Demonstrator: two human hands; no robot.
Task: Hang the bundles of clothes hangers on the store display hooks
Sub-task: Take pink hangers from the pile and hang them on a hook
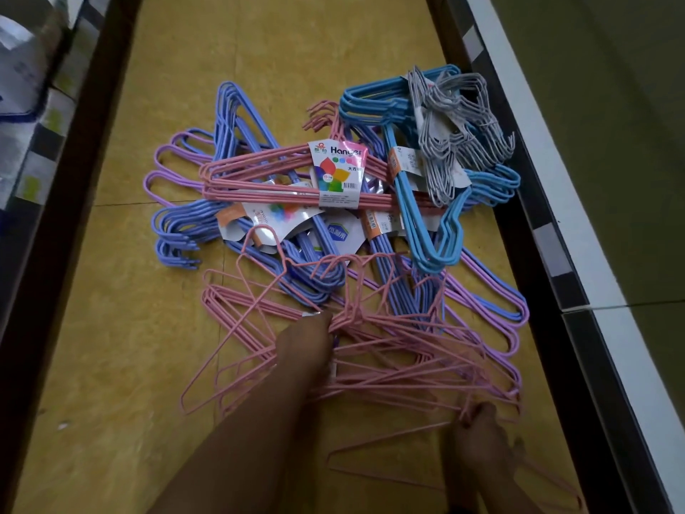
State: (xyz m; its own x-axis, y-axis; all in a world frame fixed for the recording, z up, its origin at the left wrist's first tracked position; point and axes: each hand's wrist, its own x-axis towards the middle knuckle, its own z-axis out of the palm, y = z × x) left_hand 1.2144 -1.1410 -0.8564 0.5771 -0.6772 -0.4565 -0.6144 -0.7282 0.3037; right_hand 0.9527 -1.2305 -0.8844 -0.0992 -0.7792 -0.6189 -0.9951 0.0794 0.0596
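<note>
fingers of left hand [307,337] pinch necks of loose pink hangers [389,350] fanned rightward on floor [111,328]; right hand [482,426] pinches their far ends, bundles piled just beyond both.

We see our left hand [307,339] gripping the loose pink hangers [389,350] near their necks, our right hand [482,428] pinching their ends; beyond both hands, bundled hangers [281,179] pile on the floor [111,328].
</note>
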